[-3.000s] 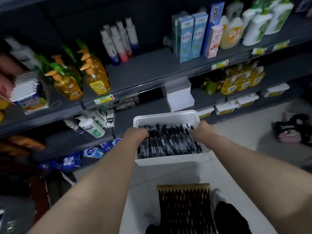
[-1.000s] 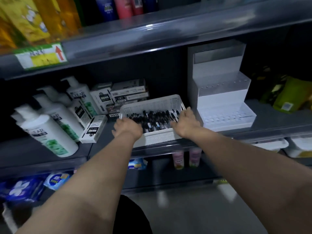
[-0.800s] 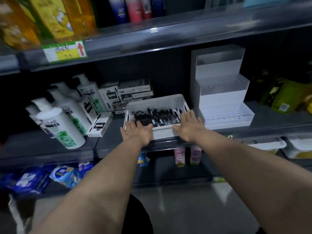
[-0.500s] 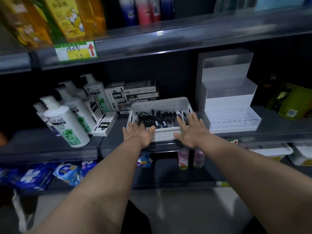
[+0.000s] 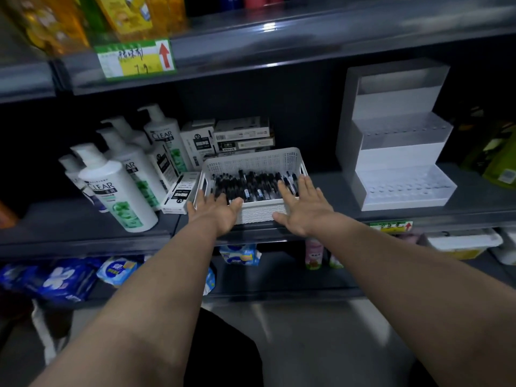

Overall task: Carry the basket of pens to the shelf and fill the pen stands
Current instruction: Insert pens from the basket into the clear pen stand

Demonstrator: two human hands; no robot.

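Shelf (image 5: 326, 185) is supporting basket (image 5: 251, 160) of pens (image 5: 251, 185); left hand (image 5: 216, 212) and right hand (image 5: 304, 208) are extending flat, fingers spread, before it, gripping nothing.

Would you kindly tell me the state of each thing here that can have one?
basket: resting on the shelf, holding pens, ungripped.
pens: lying loose in the basket.
pen stand: upright, its holes empty.
left hand: open, fingers straight.
right hand: open, fingers straight.
shampoo bottles: upright, pumps on.
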